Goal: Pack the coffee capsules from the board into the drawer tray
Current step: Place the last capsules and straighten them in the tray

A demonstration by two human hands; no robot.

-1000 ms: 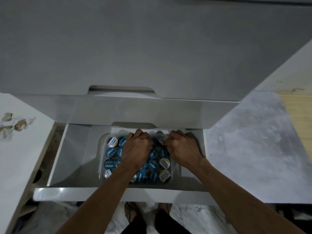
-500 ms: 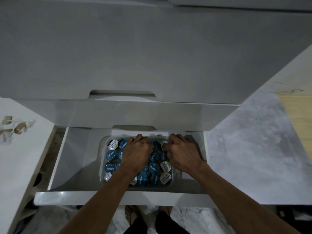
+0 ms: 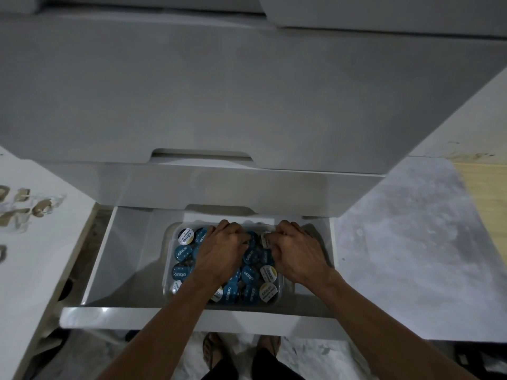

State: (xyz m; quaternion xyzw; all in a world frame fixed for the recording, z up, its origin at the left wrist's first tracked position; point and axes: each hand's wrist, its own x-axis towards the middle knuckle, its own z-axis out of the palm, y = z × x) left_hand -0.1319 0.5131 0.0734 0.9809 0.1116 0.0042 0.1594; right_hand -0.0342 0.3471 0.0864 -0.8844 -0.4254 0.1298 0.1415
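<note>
A clear plastic tray (image 3: pixel 166 270) sits in the open white drawer (image 3: pixel 123 256), packed with several round coffee capsules (image 3: pixel 183 252), most with blue lids and a few with white. My left hand (image 3: pixel 222 250) lies over the middle of the tray, fingers curled down onto capsules at the far side. My right hand (image 3: pixel 296 253) covers the tray's right end, fingers curled around a white-lidded capsule (image 3: pixel 265 239). What lies under both palms is hidden. No board is in view.
A closed drawer front (image 3: pixel 208 187) overhangs the back of the open drawer. A white surface (image 3: pixel 33 270) on the left holds clear packets (image 3: pixel 24 209). Grey marble floor (image 3: pixel 397 242) lies to the right. My sandalled feet (image 3: pixel 214 349) stand below the drawer front.
Both hands stay curled on the capsules at the same spot in the tray. Only the camera view has shifted slightly.
</note>
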